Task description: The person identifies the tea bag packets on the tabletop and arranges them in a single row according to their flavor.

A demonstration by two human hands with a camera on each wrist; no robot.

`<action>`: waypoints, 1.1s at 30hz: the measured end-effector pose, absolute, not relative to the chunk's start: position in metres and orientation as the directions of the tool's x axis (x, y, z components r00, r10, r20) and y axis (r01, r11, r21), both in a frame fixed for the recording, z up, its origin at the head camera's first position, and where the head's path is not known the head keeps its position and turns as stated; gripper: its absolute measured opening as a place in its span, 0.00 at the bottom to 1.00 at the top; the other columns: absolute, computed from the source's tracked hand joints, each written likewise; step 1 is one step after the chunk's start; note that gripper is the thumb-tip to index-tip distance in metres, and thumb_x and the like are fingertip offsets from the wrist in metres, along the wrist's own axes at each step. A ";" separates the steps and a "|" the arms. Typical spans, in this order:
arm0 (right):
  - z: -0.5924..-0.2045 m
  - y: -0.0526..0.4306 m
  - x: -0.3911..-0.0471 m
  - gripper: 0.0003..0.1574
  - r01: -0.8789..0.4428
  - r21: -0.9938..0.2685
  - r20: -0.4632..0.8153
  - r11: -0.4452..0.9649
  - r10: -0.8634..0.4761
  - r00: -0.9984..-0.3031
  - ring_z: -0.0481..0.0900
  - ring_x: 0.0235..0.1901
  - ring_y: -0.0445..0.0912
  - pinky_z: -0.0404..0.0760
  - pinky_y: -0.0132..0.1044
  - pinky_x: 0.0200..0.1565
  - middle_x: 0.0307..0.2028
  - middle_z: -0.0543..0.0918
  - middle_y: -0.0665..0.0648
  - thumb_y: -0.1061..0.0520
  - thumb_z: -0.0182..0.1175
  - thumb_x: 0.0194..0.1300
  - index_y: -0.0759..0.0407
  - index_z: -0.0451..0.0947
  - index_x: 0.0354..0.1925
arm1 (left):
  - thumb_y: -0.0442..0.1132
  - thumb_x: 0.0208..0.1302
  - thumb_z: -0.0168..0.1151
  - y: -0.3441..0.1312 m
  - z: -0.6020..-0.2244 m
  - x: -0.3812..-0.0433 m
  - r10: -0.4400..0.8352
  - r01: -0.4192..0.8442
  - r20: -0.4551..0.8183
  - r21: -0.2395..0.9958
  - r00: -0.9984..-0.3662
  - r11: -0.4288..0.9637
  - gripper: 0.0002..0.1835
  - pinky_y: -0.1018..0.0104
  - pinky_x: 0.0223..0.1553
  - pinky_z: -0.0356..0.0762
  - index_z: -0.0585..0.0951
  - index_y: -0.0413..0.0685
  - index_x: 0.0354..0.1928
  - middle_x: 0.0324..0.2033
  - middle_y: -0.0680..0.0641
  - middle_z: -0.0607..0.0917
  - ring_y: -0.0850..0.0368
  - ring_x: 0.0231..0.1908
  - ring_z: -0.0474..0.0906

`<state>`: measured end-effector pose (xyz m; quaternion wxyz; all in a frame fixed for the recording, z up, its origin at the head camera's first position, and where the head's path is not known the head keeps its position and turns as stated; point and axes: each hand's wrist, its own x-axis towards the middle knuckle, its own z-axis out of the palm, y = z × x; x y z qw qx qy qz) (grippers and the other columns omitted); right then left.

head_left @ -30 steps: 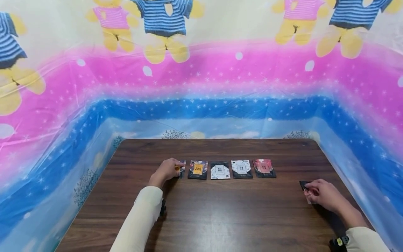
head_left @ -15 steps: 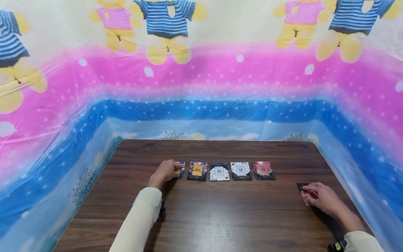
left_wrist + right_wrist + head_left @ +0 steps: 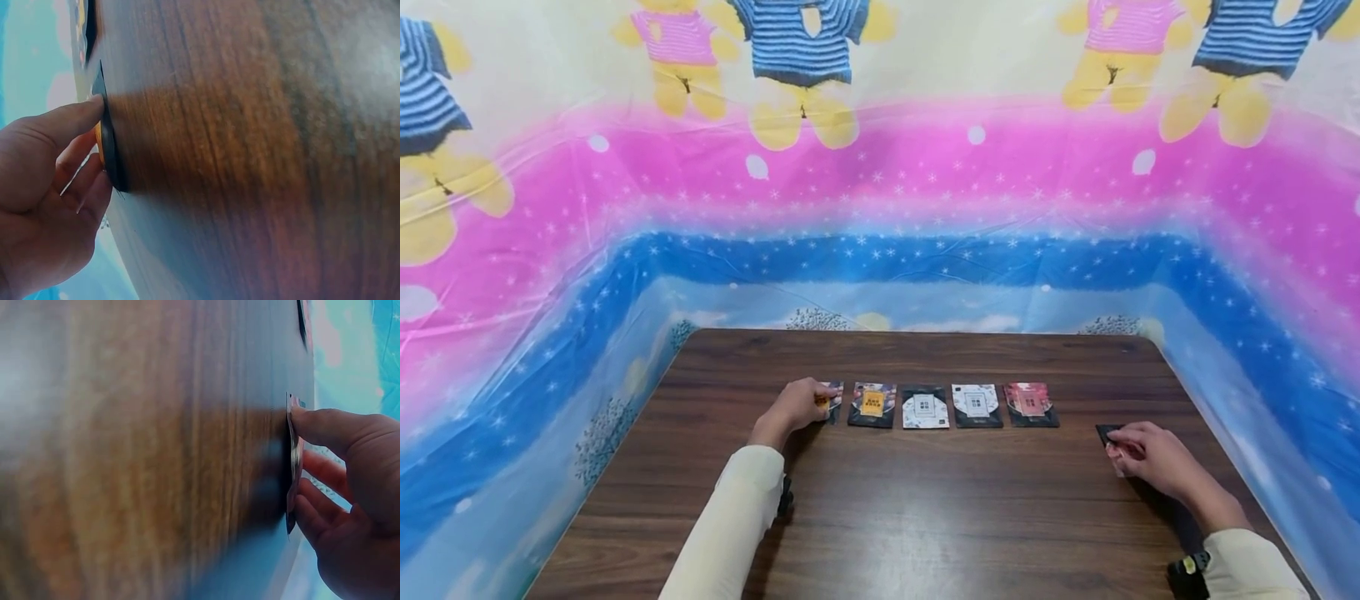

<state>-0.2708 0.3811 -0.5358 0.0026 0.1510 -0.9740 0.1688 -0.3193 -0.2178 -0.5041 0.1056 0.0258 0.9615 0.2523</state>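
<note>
At the left end of a row of small flat sachets, my left hand (image 3: 796,404) grips a sachet with an orange-and-dark front (image 3: 834,402). In the left wrist view, its thumb and fingertips hold this sachet by its edges, low at the wooden table (image 3: 237,150). To the right of the row, my right hand (image 3: 1161,457) pinches a red-and-black sachet (image 3: 1115,454) between thumb and fingers. That sachet sits tilted to the row, its dark corner pointing away from me. The right wrist view shows it edge-on, close along the tabletop, with part of its face hidden by the fingers.
Between the hands lie a yellow-labelled sachet (image 3: 872,405), a white one (image 3: 925,407), another white one (image 3: 977,406) and a red one (image 3: 1031,404), evenly spaced. A printed cloth (image 3: 880,258) hangs behind the table and along both sides.
My right hand has slid a little to the left, bringing the red-and-black sachet nearer to the row. The left hand has stayed on its sachet, and the row is unchanged.
</note>
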 end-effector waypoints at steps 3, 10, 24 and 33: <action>-0.536 0.380 -0.276 0.23 -0.294 -0.339 0.050 0.894 -0.294 -0.954 0.79 0.51 0.68 0.77 0.63 0.50 0.54 0.79 0.71 0.60 0.69 0.62 0.62 0.84 0.56 | 0.32 0.67 0.67 -0.219 -0.506 -0.321 0.102 -0.006 -0.191 0.496 -0.976 0.868 0.24 0.43 0.63 0.76 0.83 0.58 0.63 0.65 0.38 0.78 0.42 0.60 0.75; -0.539 0.374 -0.285 0.22 -0.296 -0.345 0.060 0.891 -0.294 -0.954 0.78 0.52 0.67 0.76 0.63 0.52 0.54 0.79 0.70 0.59 0.68 0.63 0.62 0.84 0.55 | 0.32 0.67 0.67 -0.219 -0.506 -0.317 0.079 -0.043 -0.204 0.531 -0.976 0.846 0.23 0.42 0.64 0.75 0.83 0.57 0.63 0.65 0.39 0.76 0.42 0.58 0.75; -0.540 0.367 -0.298 0.23 -0.251 -0.368 0.031 0.895 -0.258 -0.966 0.75 0.55 0.69 0.74 0.65 0.54 0.57 0.77 0.72 0.59 0.66 0.65 0.63 0.82 0.58 | 0.32 0.67 0.66 -0.218 -0.507 -0.318 0.079 -0.029 -0.182 0.522 -0.980 0.853 0.23 0.42 0.66 0.72 0.83 0.56 0.63 0.64 0.41 0.77 0.40 0.64 0.73; -0.545 0.363 -0.308 0.23 -0.267 -0.352 0.051 0.897 -0.266 -0.963 0.74 0.56 0.69 0.70 0.67 0.58 0.56 0.77 0.72 0.59 0.65 0.66 0.65 0.82 0.58 | 0.31 0.66 0.67 -0.217 -0.507 -0.319 0.092 -0.011 -0.173 0.515 -0.981 0.857 0.23 0.42 0.68 0.70 0.83 0.54 0.62 0.64 0.40 0.77 0.38 0.65 0.71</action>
